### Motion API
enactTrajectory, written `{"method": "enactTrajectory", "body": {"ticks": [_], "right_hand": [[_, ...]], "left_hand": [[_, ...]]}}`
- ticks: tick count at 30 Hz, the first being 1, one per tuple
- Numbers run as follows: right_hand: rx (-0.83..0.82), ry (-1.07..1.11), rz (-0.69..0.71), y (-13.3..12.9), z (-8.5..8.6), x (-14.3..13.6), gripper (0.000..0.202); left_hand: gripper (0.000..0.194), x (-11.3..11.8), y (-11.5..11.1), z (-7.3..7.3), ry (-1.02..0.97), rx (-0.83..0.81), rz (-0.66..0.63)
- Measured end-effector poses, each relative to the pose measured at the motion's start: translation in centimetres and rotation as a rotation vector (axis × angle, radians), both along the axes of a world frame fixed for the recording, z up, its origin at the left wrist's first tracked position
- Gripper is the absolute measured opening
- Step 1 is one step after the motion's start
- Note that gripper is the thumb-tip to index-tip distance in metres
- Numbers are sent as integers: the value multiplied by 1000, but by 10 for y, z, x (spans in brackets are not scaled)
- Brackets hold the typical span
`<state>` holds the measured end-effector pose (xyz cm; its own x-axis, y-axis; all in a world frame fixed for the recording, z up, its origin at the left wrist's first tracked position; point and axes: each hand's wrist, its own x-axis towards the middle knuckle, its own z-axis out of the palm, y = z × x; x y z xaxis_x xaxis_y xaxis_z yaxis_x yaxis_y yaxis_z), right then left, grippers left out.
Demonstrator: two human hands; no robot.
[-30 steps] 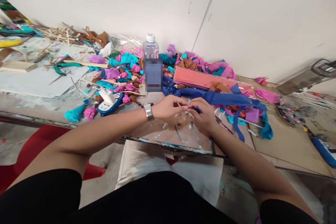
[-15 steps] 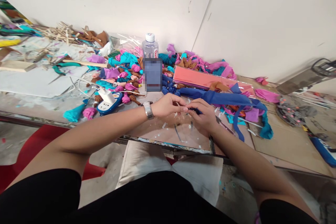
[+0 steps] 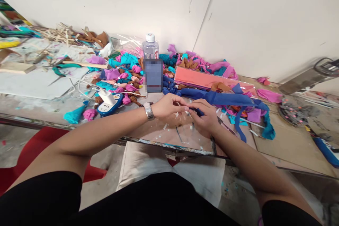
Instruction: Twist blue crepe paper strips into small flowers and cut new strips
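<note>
My right hand (image 3: 206,116) is closed round a small dark blue piece of crepe-like material (image 3: 198,111), most of it hidden by the fingers. My left hand (image 3: 171,106), with a metal watch (image 3: 148,111) at its wrist, meets it fingertip to fingertip. The left thumb and fingers are pinched, and whatever lies between them is too small to make out. Just behind both hands runs a long blue crepe-like strip (image 3: 222,98), its end drooping at the right. Small white scraps (image 3: 165,126) lie on the table under the hands.
A phone (image 3: 153,76) with a blurred screen leans before a plastic bottle (image 3: 150,46). Around are crumpled coloured pieces (image 3: 128,60), a pink-red folded sheet pack (image 3: 196,77), a blue power strip (image 3: 112,106), a hammer (image 3: 87,64), green-handled pliers (image 3: 58,71) and cardboard (image 3: 286,148).
Both hands stay in nearly the same place. The fingertips have shifted slightly, and more of the dark blue piece shows in my right hand. The whole view has moved a little.
</note>
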<state>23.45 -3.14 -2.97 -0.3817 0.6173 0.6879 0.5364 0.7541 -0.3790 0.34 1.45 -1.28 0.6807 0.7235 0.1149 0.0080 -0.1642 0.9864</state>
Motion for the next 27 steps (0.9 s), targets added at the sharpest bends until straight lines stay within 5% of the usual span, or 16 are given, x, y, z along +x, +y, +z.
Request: {"method": "enactTrajectory", "body": {"ticks": [11,19,27], "right_hand": [[25,43,-76,-1,4,-3,8],[0,16,-99,-1,3,-5,6],[7,-3,-79,1,2,-3,8]], "left_hand": [[34,1,-1,-2,-4,63,36],[30,-1,-5,0,168,387,146],[35,-1,-3,-4,142,283,101]]}}
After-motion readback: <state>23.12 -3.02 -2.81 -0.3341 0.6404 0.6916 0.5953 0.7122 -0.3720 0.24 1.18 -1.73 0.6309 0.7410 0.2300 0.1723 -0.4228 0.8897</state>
